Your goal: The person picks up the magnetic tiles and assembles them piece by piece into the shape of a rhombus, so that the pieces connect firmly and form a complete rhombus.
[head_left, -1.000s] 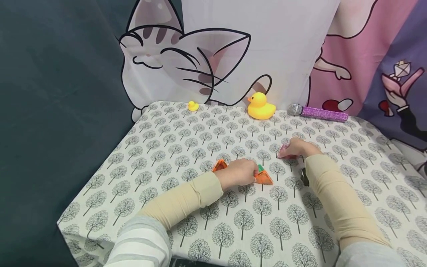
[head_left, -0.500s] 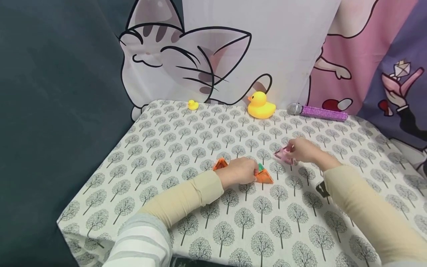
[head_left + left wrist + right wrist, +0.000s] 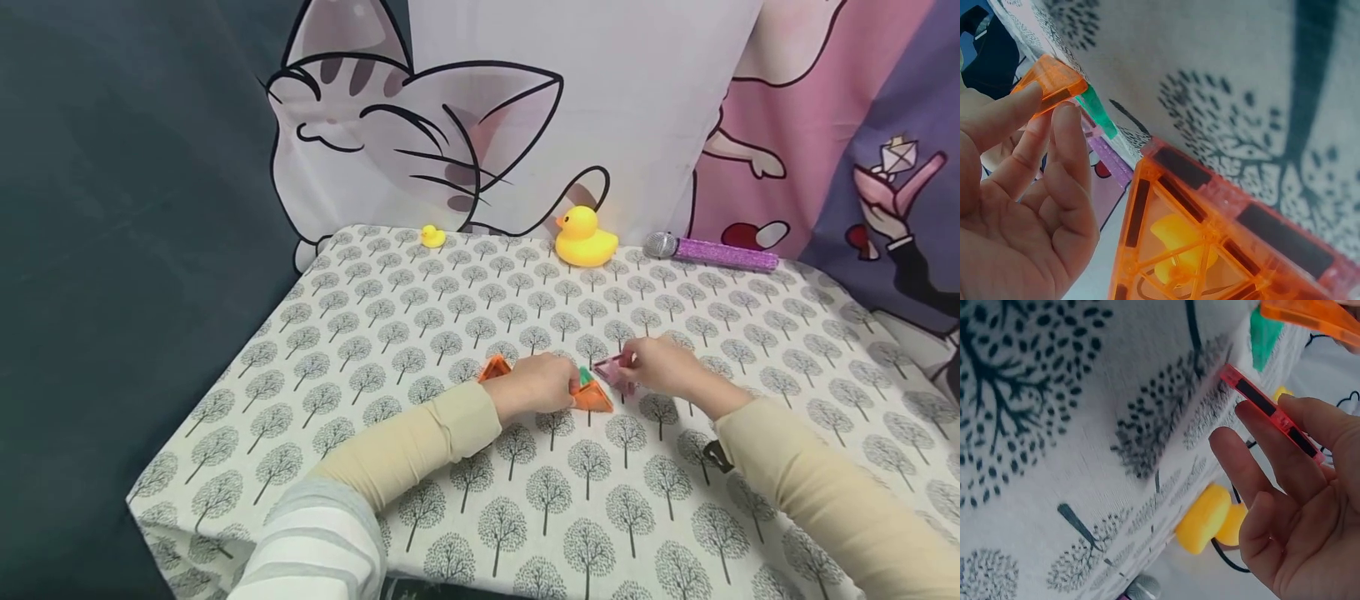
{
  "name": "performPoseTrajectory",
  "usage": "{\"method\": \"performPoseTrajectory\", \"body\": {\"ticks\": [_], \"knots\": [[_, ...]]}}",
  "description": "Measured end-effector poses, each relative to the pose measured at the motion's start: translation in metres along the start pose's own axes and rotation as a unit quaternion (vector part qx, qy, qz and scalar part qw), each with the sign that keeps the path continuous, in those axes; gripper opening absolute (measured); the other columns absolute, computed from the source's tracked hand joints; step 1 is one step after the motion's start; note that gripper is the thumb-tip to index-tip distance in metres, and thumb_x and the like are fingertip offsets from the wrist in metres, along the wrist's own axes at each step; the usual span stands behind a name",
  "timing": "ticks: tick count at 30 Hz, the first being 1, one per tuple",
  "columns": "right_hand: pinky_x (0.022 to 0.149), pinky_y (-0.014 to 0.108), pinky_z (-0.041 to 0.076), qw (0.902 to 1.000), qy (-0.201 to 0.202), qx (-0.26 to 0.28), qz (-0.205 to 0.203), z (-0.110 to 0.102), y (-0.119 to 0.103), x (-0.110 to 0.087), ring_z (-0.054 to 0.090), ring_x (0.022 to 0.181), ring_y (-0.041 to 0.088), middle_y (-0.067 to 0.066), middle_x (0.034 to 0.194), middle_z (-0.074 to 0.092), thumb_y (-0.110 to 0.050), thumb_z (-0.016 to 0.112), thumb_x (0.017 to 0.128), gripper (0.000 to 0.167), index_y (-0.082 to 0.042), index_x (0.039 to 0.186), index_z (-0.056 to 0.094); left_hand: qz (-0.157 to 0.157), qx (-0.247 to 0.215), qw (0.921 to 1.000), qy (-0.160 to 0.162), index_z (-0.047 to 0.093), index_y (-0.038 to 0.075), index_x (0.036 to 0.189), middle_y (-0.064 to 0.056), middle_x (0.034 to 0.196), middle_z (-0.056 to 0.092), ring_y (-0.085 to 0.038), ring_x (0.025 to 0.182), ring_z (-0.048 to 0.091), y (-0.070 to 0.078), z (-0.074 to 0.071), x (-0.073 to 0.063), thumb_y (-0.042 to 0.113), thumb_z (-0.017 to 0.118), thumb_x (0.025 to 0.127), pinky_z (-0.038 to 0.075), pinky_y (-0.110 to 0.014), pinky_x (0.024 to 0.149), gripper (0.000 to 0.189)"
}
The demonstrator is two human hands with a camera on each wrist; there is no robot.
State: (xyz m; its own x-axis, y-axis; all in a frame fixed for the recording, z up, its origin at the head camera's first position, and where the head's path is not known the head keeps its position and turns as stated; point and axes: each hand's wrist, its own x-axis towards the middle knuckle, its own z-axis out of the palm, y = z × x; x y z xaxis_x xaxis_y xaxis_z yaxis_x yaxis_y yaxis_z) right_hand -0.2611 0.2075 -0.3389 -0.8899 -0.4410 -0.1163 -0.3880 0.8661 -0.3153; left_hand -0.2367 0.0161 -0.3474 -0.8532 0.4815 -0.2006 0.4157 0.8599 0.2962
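Note:
In the head view my left hand (image 3: 542,383) pinches a translucent orange triangular magnetic tile (image 3: 592,398) near the table's middle. Thumb and fingertips hold its edge in the left wrist view. A green tile (image 3: 1097,112) stands right at this orange piece, partly hidden behind it. Close by on the right, my right hand (image 3: 660,367) pinches a pink magnetic tile (image 3: 1272,412) between thumb and fingers, its near corner a short way from the green tile. Left of my left hand stands another orange triangular tile (image 3: 1138,206), with a pinkish-red edge piece (image 3: 1235,200) along its base.
A patterned cloth (image 3: 390,467) covers the table. Along its back edge sit a small yellow duck (image 3: 432,237), a bigger duck (image 3: 586,238) and a purple microphone (image 3: 720,252). A cartoon curtain (image 3: 637,108) hangs behind.
My right hand has moved left and nearer to me with the pink tile, bringing it beside the green and orange tiles. The left hand has stayed in place on its orange tile.

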Motion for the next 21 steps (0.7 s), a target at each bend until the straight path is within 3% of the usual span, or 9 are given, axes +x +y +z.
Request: {"method": "performPoseTrajectory", "body": {"ticks": [6,13,21], "knots": [[0.045,0.027,0.038,0.9997,0.02,-0.009,0.008,0.007,-0.007,0.0,0.047,0.052,0.013,-0.002,0.066,0.056,-0.021,0.064,0.077,0.014,-0.008,0.079,0.058,0.002,-0.003,1.0,-0.003,0.057,0.023,0.072,0.01,0.076,0.055,-0.008,0.066,0.049,0.0,0.0,0.001,0.023,0.066,0.075,0.039,-0.025,0.056,0.01],[0.044,0.027,0.039,0.9996,0.019,0.017,0.011,0.01,-0.014,-0.001,0.049,0.049,0.012,-0.001,0.062,0.054,-0.02,0.065,0.076,0.018,-0.005,0.081,0.056,0.005,-0.003,1.0,0.001,0.058,0.021,0.073,0.01,0.075,0.054,-0.008,0.065,0.049,-0.001,-0.001,0.003,0.024,0.067,0.075,0.039,-0.025,0.056,0.01],[0.061,0.034,0.047,0.9995,-0.013,0.027,-0.011,0.005,-0.015,0.0,0.059,0.068,0.019,0.005,0.076,0.063,-0.012,0.072,0.067,0.024,-0.004,0.086,0.058,-0.001,0.008,0.9999,0.009,0.055,0.019,0.066,0.009,0.069,0.052,-0.009,0.062,0.047,0.0,-0.001,0.004,0.025,0.065,0.077,0.038,-0.025,0.052,0.016]]}}
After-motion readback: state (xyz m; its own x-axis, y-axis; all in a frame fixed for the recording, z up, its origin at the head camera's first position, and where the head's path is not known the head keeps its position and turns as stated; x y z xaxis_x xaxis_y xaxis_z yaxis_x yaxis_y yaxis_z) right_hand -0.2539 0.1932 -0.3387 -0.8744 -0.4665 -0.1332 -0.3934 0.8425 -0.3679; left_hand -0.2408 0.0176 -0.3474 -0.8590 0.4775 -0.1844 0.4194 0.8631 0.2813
